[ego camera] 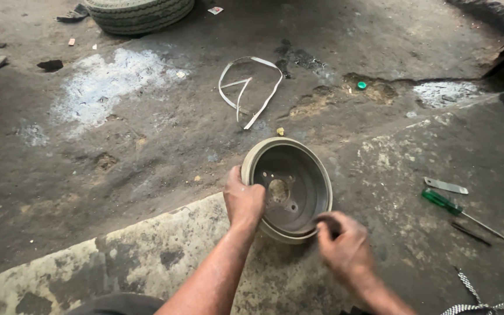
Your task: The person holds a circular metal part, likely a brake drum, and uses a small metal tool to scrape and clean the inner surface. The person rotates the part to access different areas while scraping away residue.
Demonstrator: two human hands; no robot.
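A round metal brake drum (298,169) stands tilted on its edge on the dirty concrete floor, its open dark inside with a centre hole and bolt holes facing me. My left hand (242,199) grips the drum's cream-coloured left rim. My right hand (342,248) is blurred at the lower right rim, fingers curled on a small dark thing I cannot make out, touching or very near the drum's inner edge.
A green-handled screwdriver (445,203), a flat metal strip (445,186) and a thin rod (469,233) lie to the right. A bent white strap (246,87) lies beyond the drum. A tyre (140,13) sits at the top left. A patterned cord (485,297) is at bottom right.
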